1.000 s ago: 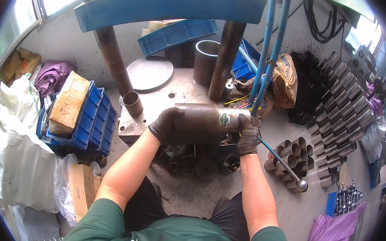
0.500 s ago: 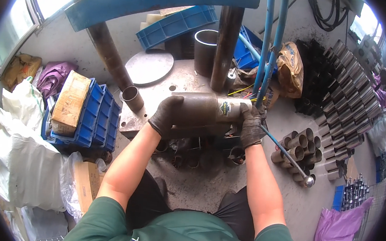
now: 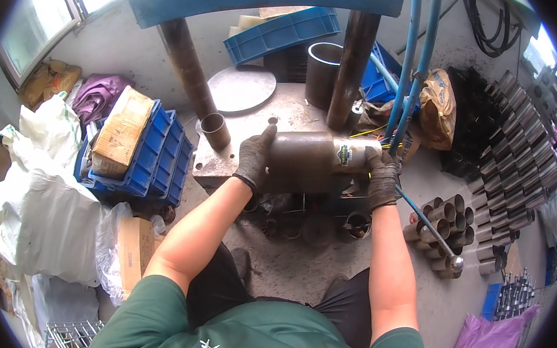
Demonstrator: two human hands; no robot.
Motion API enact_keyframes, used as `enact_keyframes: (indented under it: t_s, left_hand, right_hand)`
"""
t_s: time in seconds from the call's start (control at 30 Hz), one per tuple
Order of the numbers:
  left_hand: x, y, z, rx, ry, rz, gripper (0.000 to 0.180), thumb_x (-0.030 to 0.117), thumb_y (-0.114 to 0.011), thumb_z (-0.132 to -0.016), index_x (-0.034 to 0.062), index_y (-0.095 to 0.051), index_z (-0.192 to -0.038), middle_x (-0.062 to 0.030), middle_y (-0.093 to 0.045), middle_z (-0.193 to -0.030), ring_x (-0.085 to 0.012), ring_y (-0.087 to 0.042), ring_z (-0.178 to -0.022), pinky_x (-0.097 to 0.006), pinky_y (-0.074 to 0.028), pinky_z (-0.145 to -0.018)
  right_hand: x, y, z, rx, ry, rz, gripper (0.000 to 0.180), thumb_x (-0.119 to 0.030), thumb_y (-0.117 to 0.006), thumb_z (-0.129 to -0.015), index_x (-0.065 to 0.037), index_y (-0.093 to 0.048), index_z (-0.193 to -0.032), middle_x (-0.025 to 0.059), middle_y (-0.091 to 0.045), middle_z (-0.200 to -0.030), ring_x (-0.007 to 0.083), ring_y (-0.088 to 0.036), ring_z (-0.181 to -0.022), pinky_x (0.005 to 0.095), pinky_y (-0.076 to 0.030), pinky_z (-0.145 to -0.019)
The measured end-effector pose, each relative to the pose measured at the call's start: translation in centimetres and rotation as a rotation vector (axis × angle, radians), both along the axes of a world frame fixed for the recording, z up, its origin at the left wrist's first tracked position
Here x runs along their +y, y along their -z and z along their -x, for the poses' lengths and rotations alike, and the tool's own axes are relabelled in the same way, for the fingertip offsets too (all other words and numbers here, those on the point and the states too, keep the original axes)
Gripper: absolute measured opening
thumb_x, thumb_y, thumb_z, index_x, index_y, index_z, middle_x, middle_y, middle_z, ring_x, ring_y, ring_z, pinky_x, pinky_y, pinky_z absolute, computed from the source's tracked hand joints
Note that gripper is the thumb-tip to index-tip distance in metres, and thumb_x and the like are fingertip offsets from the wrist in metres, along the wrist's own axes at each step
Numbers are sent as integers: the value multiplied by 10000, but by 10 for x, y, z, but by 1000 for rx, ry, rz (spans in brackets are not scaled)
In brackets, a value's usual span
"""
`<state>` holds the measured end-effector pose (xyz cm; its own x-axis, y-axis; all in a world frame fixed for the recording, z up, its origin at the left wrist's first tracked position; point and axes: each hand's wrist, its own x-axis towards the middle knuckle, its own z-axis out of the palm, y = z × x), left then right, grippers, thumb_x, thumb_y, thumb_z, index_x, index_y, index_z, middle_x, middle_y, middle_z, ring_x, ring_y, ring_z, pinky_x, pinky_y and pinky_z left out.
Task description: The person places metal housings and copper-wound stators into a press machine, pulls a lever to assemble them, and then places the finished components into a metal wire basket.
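Note:
A heavy dark metal cylinder (image 3: pixel 300 161) lies level between my two gloved hands, in front of the press's steel bed. Its right part is a narrower, paler section (image 3: pixel 352 155) with a small coloured label. My left hand (image 3: pixel 253 157) is closed against the wide left end, thumb pointing up; its other fingers are partly hidden. Round the narrow right end, my right hand (image 3: pixel 381 177) is gripping. A lever rod (image 3: pixel 430 224) with a ball end slants down just beyond my right wrist. Whether the cylinder touches the bed, I cannot tell.
The steel bed (image 3: pixel 256 123) carries a round plate (image 3: pixel 241 89), a short tube (image 3: pixel 215 132) and a wide tube (image 3: pixel 323 76). Blue crates (image 3: pixel 162 155) stand left. Stacked tubes (image 3: pixel 444 226) are on the right floor, near blue hoses (image 3: pixel 405 79).
The whole view has shifted, so the surroundings sit farther right. Against the bed, the cylinder and my hands have moved slightly left. My left thumb now points up more; both hands keep their hold.

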<state>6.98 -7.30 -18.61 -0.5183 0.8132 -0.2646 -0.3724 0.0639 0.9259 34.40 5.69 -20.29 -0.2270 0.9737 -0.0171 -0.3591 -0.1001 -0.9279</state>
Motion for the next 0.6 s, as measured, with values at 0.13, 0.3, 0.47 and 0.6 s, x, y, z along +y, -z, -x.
enact_keyframes:
  t_s: [0.13, 0.3, 0.47, 0.6]
  left_hand:
    - [-10, -1, 16, -165, -130, 90, 435, 430, -729, -956, 18, -674, -1084, -98, -698, -966, -240, -665, -851, -456, -589, -755]
    - [-48, -6, 54, -17, -3, -79, 210, 222, -747, -918, 70, -655, -1029, -86, -715, -893, -215, -699, -725, -362, -614, -663]
    - [-90, 13, 83, 1234, -91, 221, 278, 202, -824, -865, 58, -593, -921, -125, -723, -860, -249, -737, -800, -403, -583, -703]
    - [-97, -1, 64, 1644, -2, 496, 265, 310, -759, -893, 71, -705, -996, -147, -746, -1005, -318, -728, -1010, -492, -553, -908]
  right_hand:
    - [1, -3, 0, -186, 58, -114, 272, -209, -757, -990, -23, -716, -1185, 56, -737, -1054, 169, -670, -908, 329, -560, -826]
    - [18, 7, -6, -260, 58, -114, 335, -230, -784, -972, -16, -710, -1219, 67, -736, -1068, 180, -661, -935, 336, -549, -844]
    - [30, 9, 2, -266, 25, -79, 402, -277, -801, -956, -8, -723, -1245, 72, -735, -1097, 197, -665, -960, 345, -555, -845]
    - [43, 19, -9, -275, -54, 58, 448, -324, -796, -952, -10, -723, -1264, 82, -739, -1105, 203, -668, -957, 355, -554, -851]
